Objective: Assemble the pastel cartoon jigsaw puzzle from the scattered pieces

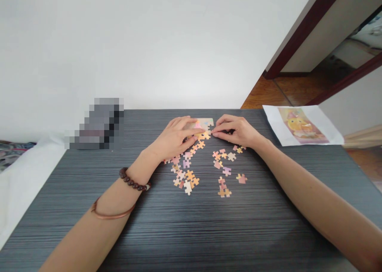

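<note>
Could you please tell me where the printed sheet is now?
In the head view, the printed sheet lies at the far right corner of the dark table, right of the right hand.

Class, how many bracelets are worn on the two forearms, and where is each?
2, both on the left forearm: a dark beaded bracelet nearer the left hand, and a thin brown band farther up. None shows on the right forearm.
</note>
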A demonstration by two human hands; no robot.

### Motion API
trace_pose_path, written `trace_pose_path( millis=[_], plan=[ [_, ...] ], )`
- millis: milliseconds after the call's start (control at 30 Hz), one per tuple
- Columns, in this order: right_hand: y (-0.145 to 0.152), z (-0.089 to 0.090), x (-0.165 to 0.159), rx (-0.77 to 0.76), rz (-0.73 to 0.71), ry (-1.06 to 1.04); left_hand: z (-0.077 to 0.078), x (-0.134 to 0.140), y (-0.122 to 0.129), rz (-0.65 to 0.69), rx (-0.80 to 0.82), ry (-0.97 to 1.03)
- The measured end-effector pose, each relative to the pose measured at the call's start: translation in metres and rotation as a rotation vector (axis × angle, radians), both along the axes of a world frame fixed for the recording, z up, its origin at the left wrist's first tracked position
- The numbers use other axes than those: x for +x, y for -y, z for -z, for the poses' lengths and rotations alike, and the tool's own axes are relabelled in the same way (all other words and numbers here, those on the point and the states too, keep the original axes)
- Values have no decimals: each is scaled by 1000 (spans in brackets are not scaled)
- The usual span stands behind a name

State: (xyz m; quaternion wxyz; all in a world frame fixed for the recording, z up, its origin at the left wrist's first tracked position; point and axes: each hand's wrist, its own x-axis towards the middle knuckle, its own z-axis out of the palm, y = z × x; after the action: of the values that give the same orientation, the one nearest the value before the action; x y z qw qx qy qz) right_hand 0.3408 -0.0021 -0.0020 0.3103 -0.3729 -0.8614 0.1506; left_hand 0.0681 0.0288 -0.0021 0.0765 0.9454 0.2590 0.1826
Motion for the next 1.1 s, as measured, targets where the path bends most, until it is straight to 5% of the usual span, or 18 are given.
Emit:
trace_pose_path(
  millis=[267,700,1100],
  plan=[
    [1,-3,3,-63,-5,-85,3,-1,-2,13,2,34],
    [-4,0,2,-128,320,-180,-1,-3,-5,-35,-166,144],
    [0,-31,13,-247,121,18,-3,-5,-8,-66,-219,268]
  ],
)
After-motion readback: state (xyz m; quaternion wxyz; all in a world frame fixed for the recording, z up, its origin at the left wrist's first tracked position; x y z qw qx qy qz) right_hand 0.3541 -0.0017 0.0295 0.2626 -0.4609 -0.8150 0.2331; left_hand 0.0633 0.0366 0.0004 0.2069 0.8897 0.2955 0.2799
